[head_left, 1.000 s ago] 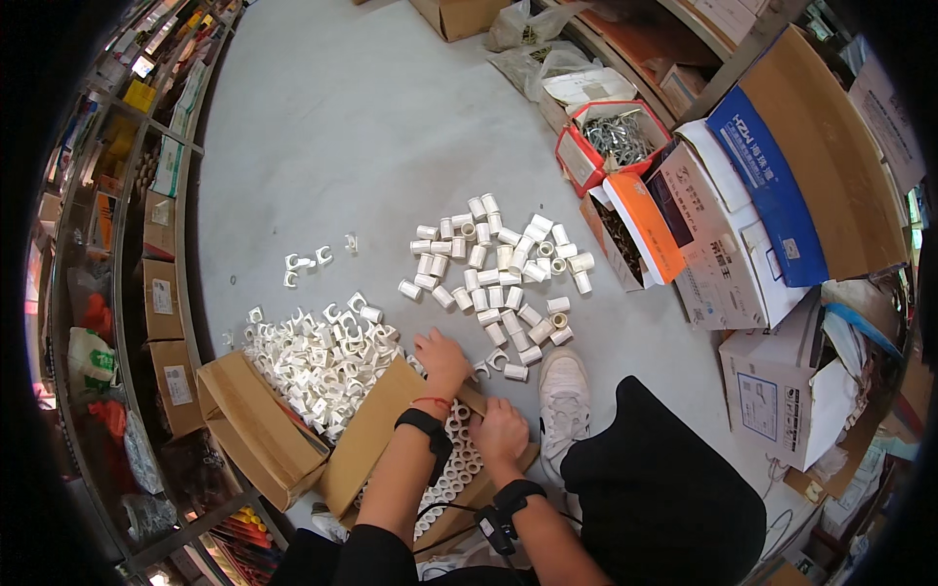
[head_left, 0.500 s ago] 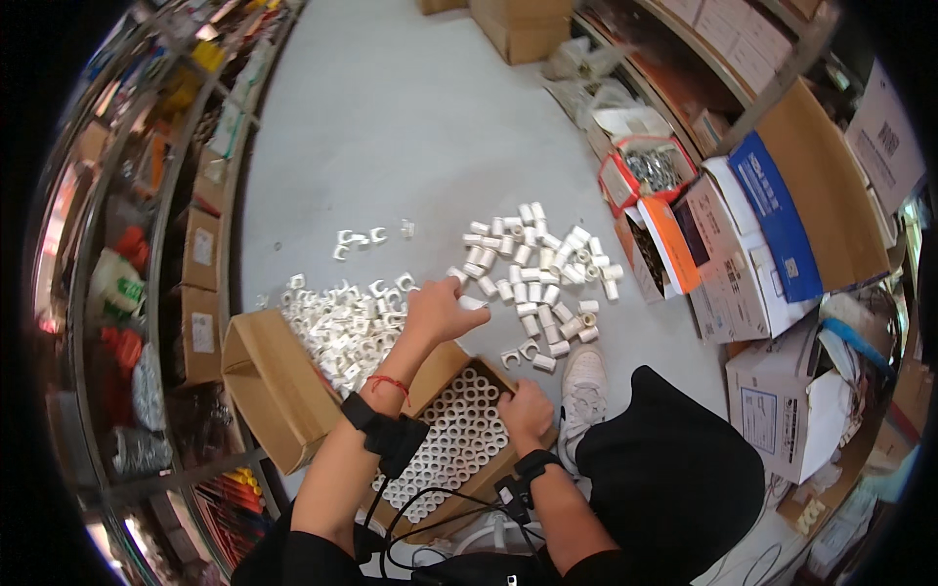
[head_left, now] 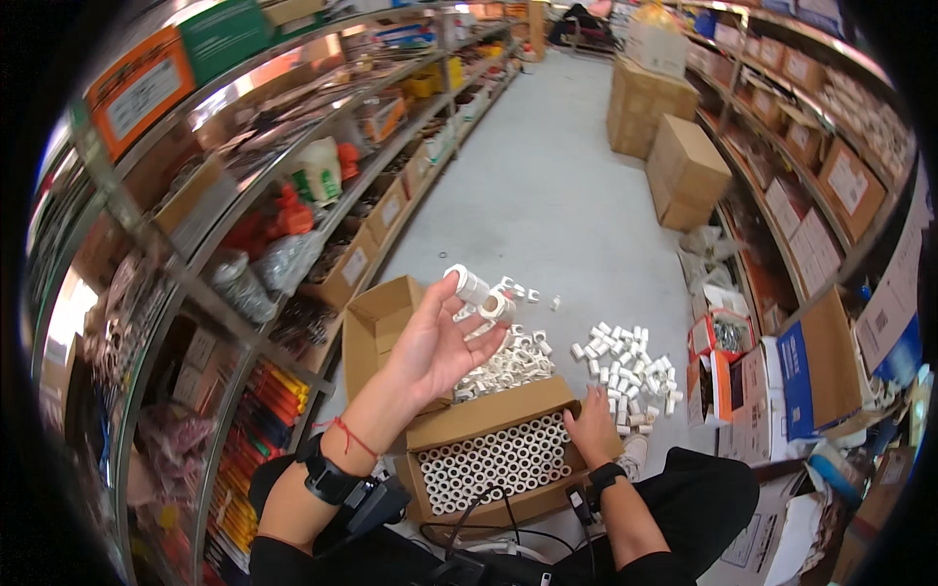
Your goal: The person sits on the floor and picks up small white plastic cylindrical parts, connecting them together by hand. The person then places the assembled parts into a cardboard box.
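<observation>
Raised above the piles, my left hand [head_left: 430, 344] is turned palm up, its fingers curled round white pipe couplings [head_left: 471, 285]. At least two short tubes show there, one between thumb and fingers and one by the fingertips. Below, an open cardboard box [head_left: 493, 403] holds rows of white couplings [head_left: 493, 459] standing on end. My right hand [head_left: 592, 430] grips that box's right wall. Just beyond the box lies a heap of white pipe clips [head_left: 508, 369], partly hidden by my left hand. Farther right, loose couplings [head_left: 630, 366] are scattered on the floor.
Another open cardboard box [head_left: 376, 327] stands left of the clips. Metal shelves [head_left: 391, 93] packed with goods run along the left. Large cartons [head_left: 687, 168] stand by the right-hand shelves. Nearer on the right are a red box of metal hardware [head_left: 725, 334] and opened cartons [head_left: 752, 396].
My left hand has lifted from near the floor and turned palm up, with couplings in it. My right hand stays on the box wall. The view has tilted up along the aisle.
</observation>
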A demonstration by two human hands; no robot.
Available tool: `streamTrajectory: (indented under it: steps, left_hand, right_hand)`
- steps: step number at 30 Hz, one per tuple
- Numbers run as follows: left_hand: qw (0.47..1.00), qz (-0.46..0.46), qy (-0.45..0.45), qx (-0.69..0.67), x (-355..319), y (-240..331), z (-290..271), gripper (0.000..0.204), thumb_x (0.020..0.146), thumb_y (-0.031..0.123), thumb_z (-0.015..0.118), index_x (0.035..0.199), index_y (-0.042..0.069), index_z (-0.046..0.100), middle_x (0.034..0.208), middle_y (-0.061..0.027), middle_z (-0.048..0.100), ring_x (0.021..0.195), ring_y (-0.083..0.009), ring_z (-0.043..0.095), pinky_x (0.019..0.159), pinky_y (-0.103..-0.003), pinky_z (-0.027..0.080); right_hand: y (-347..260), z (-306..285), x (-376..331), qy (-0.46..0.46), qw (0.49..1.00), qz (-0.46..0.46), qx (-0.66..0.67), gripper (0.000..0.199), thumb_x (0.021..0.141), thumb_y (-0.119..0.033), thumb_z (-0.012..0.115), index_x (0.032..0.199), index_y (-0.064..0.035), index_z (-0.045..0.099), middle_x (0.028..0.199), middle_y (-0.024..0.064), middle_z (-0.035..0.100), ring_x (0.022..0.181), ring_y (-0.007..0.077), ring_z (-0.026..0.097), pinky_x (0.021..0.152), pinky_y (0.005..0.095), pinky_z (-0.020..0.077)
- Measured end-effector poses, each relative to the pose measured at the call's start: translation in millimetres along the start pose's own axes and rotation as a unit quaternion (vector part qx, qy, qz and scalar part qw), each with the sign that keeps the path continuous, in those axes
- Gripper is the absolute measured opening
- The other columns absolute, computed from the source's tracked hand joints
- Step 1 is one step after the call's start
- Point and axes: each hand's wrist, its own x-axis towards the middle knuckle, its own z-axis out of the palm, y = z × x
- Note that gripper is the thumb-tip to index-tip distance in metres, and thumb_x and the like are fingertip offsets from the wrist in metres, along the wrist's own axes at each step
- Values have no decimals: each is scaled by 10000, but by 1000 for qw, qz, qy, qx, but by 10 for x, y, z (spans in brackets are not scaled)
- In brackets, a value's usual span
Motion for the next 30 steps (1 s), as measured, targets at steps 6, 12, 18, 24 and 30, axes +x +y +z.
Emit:
streamTrajectory:
  steps: [6,12,18,24,30]
  left_hand:
    - [997,1,-5,-74,-674,-92,-181,499,842,442,426,1158,58,401,1108,-139,481,977,-235,487,807,-302,440]
    - [996,-41,39,-75,-839,-264,-290,518,822,470,451,1130,55,410,1094,-140,476,955,-236,502,813,-314,451]
    - [990,-123,-6,-68,-821,-378,-298,576,804,520,442,1102,27,415,1052,-128,501,974,-217,517,848,-332,450]
    - [986,-159,6,-53,-819,-362,-381,610,808,558,388,1067,10,450,1025,-119,541,956,-243,540,816,-341,465]
    - [971,-232,-51,23,-783,-412,-373,664,825,583,277,1241,68,327,1113,-146,479,994,-309,516,793,-381,469]
  right_hand:
    - [-1579,-1206,657,-41,915,-150,373,399,716,-124,602,1078,-27,465,1026,115,506,857,199,525,700,284,434]
    - [-2205,-2066,313,-126,887,-332,296,360,662,-110,664,992,-42,538,941,66,561,800,154,535,646,250,431]
    - [-2133,-2096,176,-150,896,-367,198,329,633,-80,679,940,-39,565,769,51,583,680,157,554,611,241,430]
    - [-1976,-2082,278,-295,854,-181,388,297,729,-76,628,1004,1,547,835,58,602,712,82,556,635,224,447]
    - [-1946,-2042,360,-409,771,-57,484,306,792,-42,549,1091,7,506,923,62,585,845,107,553,757,243,443]
